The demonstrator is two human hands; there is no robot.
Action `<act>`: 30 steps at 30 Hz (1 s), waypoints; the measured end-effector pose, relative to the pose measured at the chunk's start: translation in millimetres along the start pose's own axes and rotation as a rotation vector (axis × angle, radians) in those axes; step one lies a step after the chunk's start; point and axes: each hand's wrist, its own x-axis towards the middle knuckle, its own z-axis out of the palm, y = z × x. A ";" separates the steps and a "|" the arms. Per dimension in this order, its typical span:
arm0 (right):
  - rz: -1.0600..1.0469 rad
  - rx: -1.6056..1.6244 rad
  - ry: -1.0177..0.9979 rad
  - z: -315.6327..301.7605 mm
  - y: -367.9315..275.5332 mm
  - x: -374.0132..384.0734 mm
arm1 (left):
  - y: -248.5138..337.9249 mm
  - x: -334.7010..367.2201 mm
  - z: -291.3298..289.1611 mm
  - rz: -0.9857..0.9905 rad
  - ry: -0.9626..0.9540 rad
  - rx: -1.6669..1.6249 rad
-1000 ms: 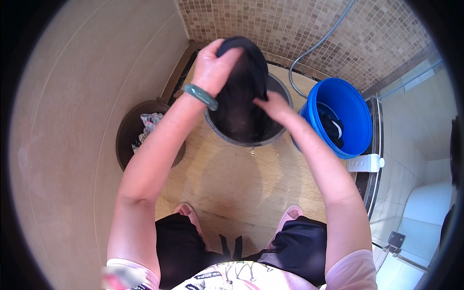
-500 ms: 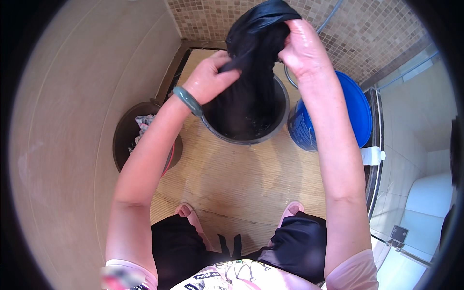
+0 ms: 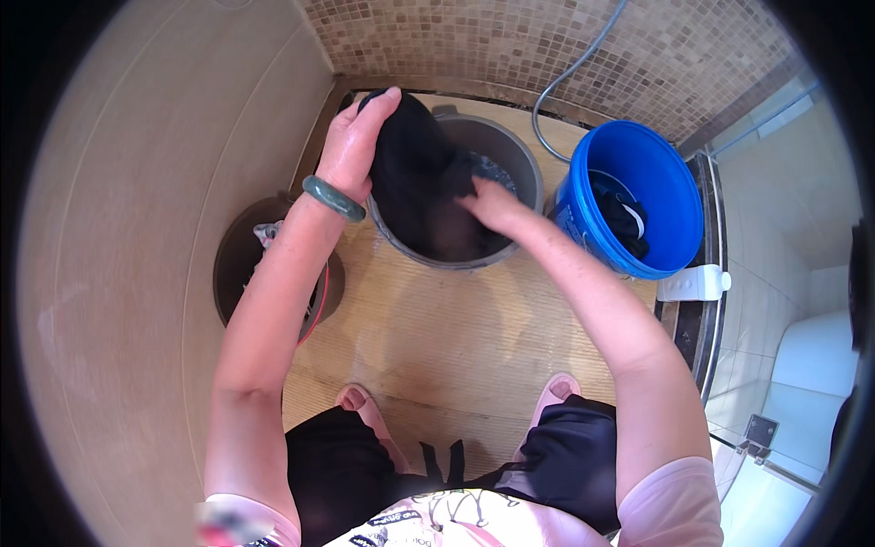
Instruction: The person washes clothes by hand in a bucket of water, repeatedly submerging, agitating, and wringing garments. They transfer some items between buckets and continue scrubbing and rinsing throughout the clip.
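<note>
A wet black cloth [image 3: 415, 173] hangs from my left hand [image 3: 351, 141] into a grey bucket [image 3: 524, 150] that holds some water. The left fingers are closed round the upper part of the cloth, above the bucket's left rim, and a green bangle [image 3: 333, 198] circles that wrist. My right hand [image 3: 497, 205] is down inside the bucket's mouth, with its fingers closed on the lower part of the cloth. Its fingertips are partly hidden against the dark fabric. Whether the cloth is a whole garment, I cannot tell.
Right of the grey bucket stands a blue bucket [image 3: 583, 196] with dark cloth inside, a white bottle [image 3: 694, 283] beside it. At the left wall is a brown bucket [image 3: 232, 273] with patterned cloth. A grey hose [image 3: 547, 96] hangs along the tiled back wall.
The black cloth has come down from high above the grey bucket. My right hand has dropped into the bucket, while my left hand has shifted slightly up and left.
</note>
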 end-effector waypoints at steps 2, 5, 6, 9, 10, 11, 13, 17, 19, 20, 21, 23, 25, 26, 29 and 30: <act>-0.088 0.071 0.092 -27.9 -6.7 6.9 | 7.1 0.8 -3.4 0.063 -0.002 -0.018; -0.230 0.391 0.238 -74.5 -10.7 11.4 | 16.8 4.3 -12.3 0.116 -0.005 -0.042; -0.206 0.566 0.255 -81.7 -19.4 9.8 | 18.6 3.4 -17.7 0.126 0.029 -0.032; -0.213 0.911 0.328 -101.9 -55.3 1.4 | 22.2 3.4 -25.6 0.101 0.058 -0.112; -0.201 0.988 0.333 -104.6 -65.5 -0.2 | 22.8 3.0 -27.5 0.058 0.049 -0.134; -0.189 1.066 0.336 -106.0 -74.8 -1.3 | 23.6 1.7 -29.8 0.017 -0.004 -0.188; -0.131 1.182 0.230 -109.4 -73.9 1.5 | 23.9 1.3 -30.3 -0.068 -0.115 -0.300; -0.093 0.673 0.502 -93.2 -44.4 31.9 | -6.1 15.4 -28.4 -0.220 0.014 -0.126; -0.115 0.216 0.598 -69.1 -24.0 40.5 | -39.4 26.9 -34.4 0.033 0.076 0.379; -0.035 0.205 0.432 -64.2 -20.6 38.8 | -52.5 29.7 -39.0 0.126 0.063 0.691; 0.049 0.195 0.259 -57.6 -22.0 33.1 | -66.1 30.7 -44.6 0.211 0.049 1.003; 0.044 -0.200 0.072 -48.7 -9.7 26.4 | -87.5 32.8 -38.7 0.075 0.003 1.218; 0.197 -0.468 -0.080 -32.5 -25.3 11.6 | -103.9 36.2 -37.1 0.032 -0.049 1.445; 0.230 -0.503 -0.148 -24.6 -21.6 13.0 | -113.4 36.0 -33.2 0.030 -0.073 1.484; 0.344 -0.607 -0.241 -1.4 -9.6 16.2 | -141.1 46.8 -13.7 -0.206 -0.238 1.730; 0.345 -0.618 -0.259 1.8 -6.4 22.8 | -148.1 51.8 -10.1 -0.286 -0.298 1.775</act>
